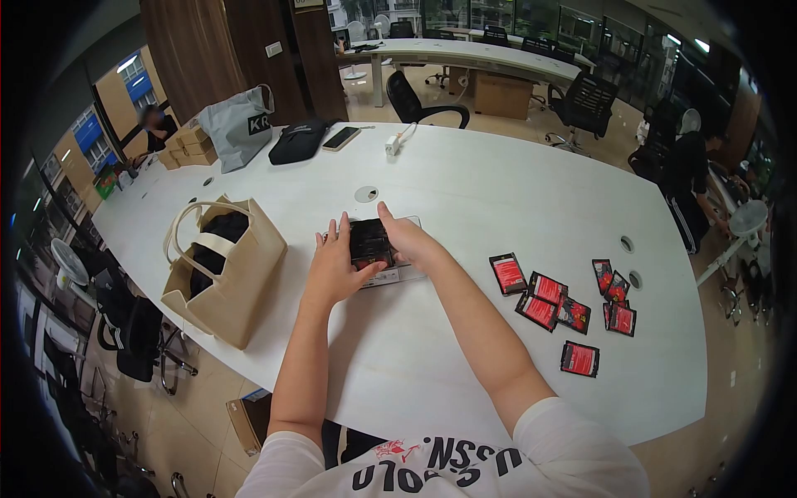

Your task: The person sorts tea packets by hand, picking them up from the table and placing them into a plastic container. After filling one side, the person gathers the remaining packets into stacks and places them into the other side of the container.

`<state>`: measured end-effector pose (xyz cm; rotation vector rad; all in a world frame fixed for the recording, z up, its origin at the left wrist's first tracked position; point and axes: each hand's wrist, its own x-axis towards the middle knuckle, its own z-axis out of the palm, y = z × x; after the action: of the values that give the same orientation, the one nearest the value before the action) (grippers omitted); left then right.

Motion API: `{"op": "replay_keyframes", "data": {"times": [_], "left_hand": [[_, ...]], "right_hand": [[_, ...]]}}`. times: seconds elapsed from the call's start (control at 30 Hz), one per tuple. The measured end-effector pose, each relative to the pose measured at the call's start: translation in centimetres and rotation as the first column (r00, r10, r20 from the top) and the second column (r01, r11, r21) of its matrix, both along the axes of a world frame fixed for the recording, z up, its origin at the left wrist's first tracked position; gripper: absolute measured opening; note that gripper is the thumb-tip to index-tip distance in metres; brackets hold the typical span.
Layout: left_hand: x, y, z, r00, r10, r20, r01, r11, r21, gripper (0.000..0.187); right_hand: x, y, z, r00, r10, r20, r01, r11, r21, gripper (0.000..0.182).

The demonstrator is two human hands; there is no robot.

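Observation:
Near the middle of the white table, a stack of black packets (369, 239) sits in or on a pale, light-coloured box (397, 274); which of the two cannot be made out. My left hand (336, 261) presses the stack's left side, fingers spread upward and thumb across the near edge. Against the right side lies my right hand (410, 242), its thumb raised at the far corner and its other fingers mostly hidden. Between them the two hands grip the stack. Several red-and-black packets (548, 289) lie loose to the right, apart from my hands.
A beige handbag (257, 286) with dark cloth inside stands on the left. Along the back are a grey bag (235, 133), black pouch (297, 143), phone (341, 139), white plug adapter (393, 146) and small cardboard boxes (189, 147). A person (687, 178) is at the right.

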<state>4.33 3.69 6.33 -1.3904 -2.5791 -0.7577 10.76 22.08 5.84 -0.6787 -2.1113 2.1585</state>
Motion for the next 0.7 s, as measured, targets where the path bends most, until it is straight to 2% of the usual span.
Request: {"op": "replay_keyframes", "data": {"times": [0.13,0.23,0.33,0.43,0.53,0.63,0.7], "left_hand": [[-0.1,0.1,-0.5,1.000,-0.006,0.017,0.007,0.999,-0.048,0.127],[0.1,0.0,-0.4,0.999,-0.002,-0.042,0.000,1.000,-0.025,0.125],[0.5,-0.2,0.3,0.998,0.012,-0.059,-0.013,1.000,-0.012,0.120],[0.3,0.2,-0.8,0.993,-0.006,-0.119,0.001,0.999,-0.042,0.112],[0.7,0.2,-0.6,0.989,0.013,-0.147,-0.021,0.998,-0.053,0.108],[1.2,0.2,-0.1,0.986,-0.014,-0.166,0.003,0.998,-0.067,0.106],[1.0,0.0,-0.3,0.980,-0.006,-0.198,-0.007,0.998,-0.061,0.105]], "right_hand": [[-0.3,-0.5,-0.6,0.999,0.015,-0.032,-0.016,0.999,-0.035,0.093],[-0.2,-0.8,-0.5,0.998,0.001,-0.065,-0.007,0.996,-0.094,0.091],[0.9,-2.0,1.0,0.994,0.004,-0.110,-0.027,0.977,-0.209,0.090],[-0.8,-1.5,-1.4,0.991,0.070,-0.116,-0.092,0.977,-0.194,0.090],[-0.2,-1.7,-0.3,1.000,0.021,-0.013,-0.022,0.998,-0.060,0.091],[-0.8,-1.7,-1.1,0.998,0.053,-0.032,-0.055,0.997,-0.054,0.087],[-0.1,-2.3,0.3,0.999,0.036,-0.017,-0.036,0.999,0.001,0.089]]}}
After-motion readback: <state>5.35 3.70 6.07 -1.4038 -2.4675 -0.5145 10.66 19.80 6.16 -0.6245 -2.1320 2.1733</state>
